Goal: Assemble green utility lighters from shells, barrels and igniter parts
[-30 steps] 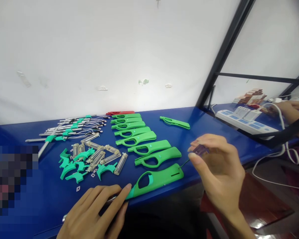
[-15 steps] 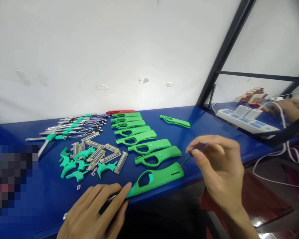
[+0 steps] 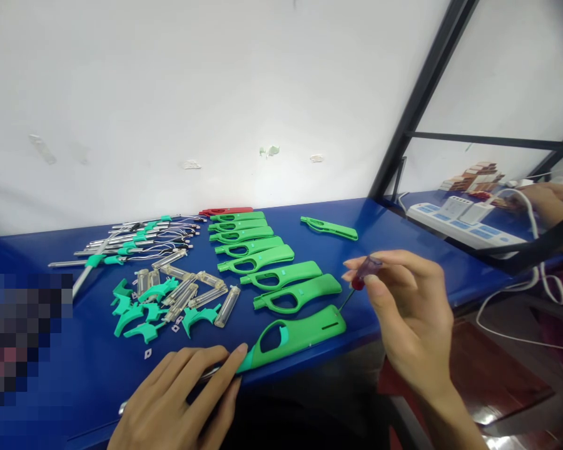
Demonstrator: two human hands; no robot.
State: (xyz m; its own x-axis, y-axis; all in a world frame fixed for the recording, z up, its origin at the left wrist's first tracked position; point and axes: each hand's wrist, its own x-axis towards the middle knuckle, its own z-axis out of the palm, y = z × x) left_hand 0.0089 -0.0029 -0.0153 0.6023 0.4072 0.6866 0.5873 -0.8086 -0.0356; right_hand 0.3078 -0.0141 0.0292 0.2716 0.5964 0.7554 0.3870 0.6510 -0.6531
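A green gas lighter (image 3: 304, 337) lies at the table's front edge, its handle end pointing right. Over its metal tube and teal collar rests my left hand (image 3: 182, 394), fingers closed around that end. My right hand (image 3: 413, 306) pinches a screwdriver (image 3: 368, 269) with a clear purple and red handle between thumb and fingers. The screwdriver's thin shaft slants down to the lighter's right end; whether the tip sits inside it I cannot tell. Behind the lighter, several green lighter shells (image 3: 304, 294) lie in a column, with a red shell (image 3: 229, 211) at the far end.
Left on the blue table (image 3: 328, 256) are metal lighter tubes (image 3: 136, 240) with wires, clear fuel tanks (image 3: 182, 300) and teal triggers (image 3: 131, 315). A single green shell (image 3: 329, 229) lies apart at the back. A black frame (image 3: 413, 106), power strip (image 3: 464, 228) and another person's arm (image 3: 553, 206) are at right.
My right fingers have shifted slightly on the screwdriver handle, which has turned and now shows more of its purple and red parts. My left hand and the lighter stay put.
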